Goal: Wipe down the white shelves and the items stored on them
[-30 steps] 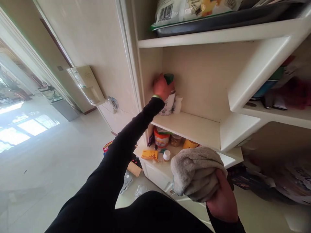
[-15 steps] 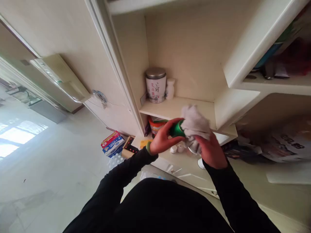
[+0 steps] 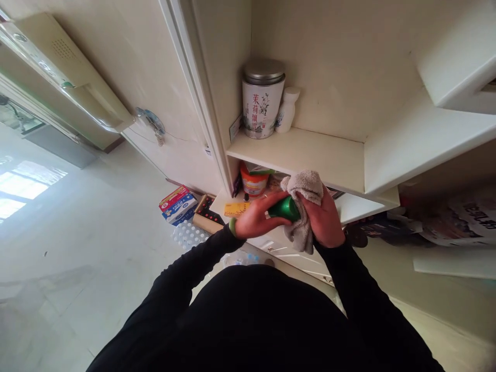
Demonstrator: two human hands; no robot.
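Note:
A shiny green can (image 3: 285,208) lies on its side in my left hand (image 3: 256,217), whose fingers and thumb wrap around it. My right hand (image 3: 327,221) grips a greyish-white cloth (image 3: 306,189) and presses it against the can's right end. Part of the cloth hangs down below the can. That end of the can is hidden under the cloth. Both hands are in front of the cabinet, just below the edge of a cream shelf (image 3: 310,152).
A white tea canister (image 3: 262,106) with a metal lid and a small white bottle (image 3: 287,109) stand on the shelf. Below are an orange tub (image 3: 253,182) and a yellow box (image 3: 236,208). Red and blue boxes (image 3: 178,205) rest on the floor at left, beside bubble wrap (image 3: 189,235).
My view has moved closer to the shelf. The cloth has shifted on the can's end, and its lower part now hangs down. Both hands keep their holds.

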